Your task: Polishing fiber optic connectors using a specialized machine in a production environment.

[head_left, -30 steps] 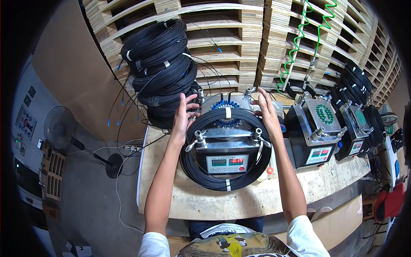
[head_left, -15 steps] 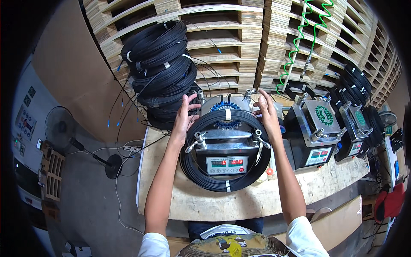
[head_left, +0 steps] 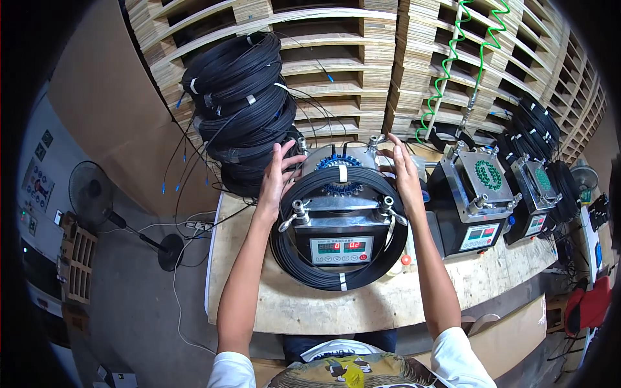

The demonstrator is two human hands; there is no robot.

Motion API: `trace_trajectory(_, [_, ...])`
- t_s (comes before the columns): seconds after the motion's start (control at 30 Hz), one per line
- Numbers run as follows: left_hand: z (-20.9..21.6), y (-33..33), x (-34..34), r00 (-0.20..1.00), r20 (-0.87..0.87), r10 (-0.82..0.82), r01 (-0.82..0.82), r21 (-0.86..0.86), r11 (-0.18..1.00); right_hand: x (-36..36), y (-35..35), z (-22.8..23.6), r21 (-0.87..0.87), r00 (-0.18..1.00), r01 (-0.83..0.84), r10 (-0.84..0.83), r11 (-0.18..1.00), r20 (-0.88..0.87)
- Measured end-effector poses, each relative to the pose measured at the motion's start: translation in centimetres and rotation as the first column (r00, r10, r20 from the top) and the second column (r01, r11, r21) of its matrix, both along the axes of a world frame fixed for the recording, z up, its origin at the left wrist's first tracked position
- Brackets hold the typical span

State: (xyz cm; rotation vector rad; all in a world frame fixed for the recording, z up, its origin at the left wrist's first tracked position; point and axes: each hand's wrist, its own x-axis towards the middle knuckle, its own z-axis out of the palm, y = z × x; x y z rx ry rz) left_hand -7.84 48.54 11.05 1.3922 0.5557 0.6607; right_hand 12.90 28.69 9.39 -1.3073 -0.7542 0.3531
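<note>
A black coil of cable (head_left: 310, 282), bound with white ties, hangs around the front of a fibre polishing machine (head_left: 341, 233). The machine has a metal top plate with clamp posts at its corners, a ring of blue connectors (head_left: 343, 189) and a lit red display (head_left: 341, 250). My left hand (head_left: 277, 180) is raised at the machine's left side, fingers apart, beside the rear left post. My right hand (head_left: 405, 176) is at the right side, fingers stretched toward the rear right post (head_left: 375, 143). Neither hand grips anything; whether the fingertips touch the coil or the plate is unclear.
Behind on the left rises a stack of black cable coils (head_left: 242, 97) with loose blue-tipped ends. Two similar machines (head_left: 475, 200) stand to the right on the wooden table (head_left: 291, 307). Green spiral air hoses (head_left: 446, 64) hang before wooden pallets. A fan (head_left: 90, 187) stands left.
Both hands stay almost where they were, with the fingers shifting only slightly. The reading on the machine's display has changed. The whole view has moved a little.
</note>
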Motion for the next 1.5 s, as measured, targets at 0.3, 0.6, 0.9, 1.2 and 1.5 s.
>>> trace_trajectory(0.3, [-0.9, 0.9, 0.0, 0.999, -0.020, -0.047, 0.046, -0.028, 0.999, 0.4, 0.2, -0.6, -0.040, 0.998, -0.003, 0.005, 0.999, 0.063])
trace_trajectory(0.6, [-0.6, 0.5, -0.1, 0.999, -0.042, 0.026, -0.025, 0.024, 0.999, -0.6, -0.3, 0.8, -0.055, 1.000, -0.002, 0.003, 0.998, 0.014])
trace_trajectory(0.9, [-0.3, 0.4, -0.4, 0.997, -0.005, -0.074, 0.074, -0.026, 0.997, -0.1, -0.5, 0.2, -0.110, 1.000, 0.007, -0.005, 0.994, 0.017])
trace_trajectory(1.2, [-0.2, 0.2, -0.3, 1.000, -0.007, 0.021, -0.021, -0.058, 0.998, 0.9, -0.3, -0.1, -0.056, 0.986, -0.073, 0.064, 0.996, -0.153])
trace_trajectory(1.5, [1.1, 0.8, -0.2, 0.990, -0.140, -0.015, 0.006, -0.067, 0.998, 0.7, 0.1, 1.9, -0.201, 0.999, -0.024, 0.017, 0.979, -0.033])
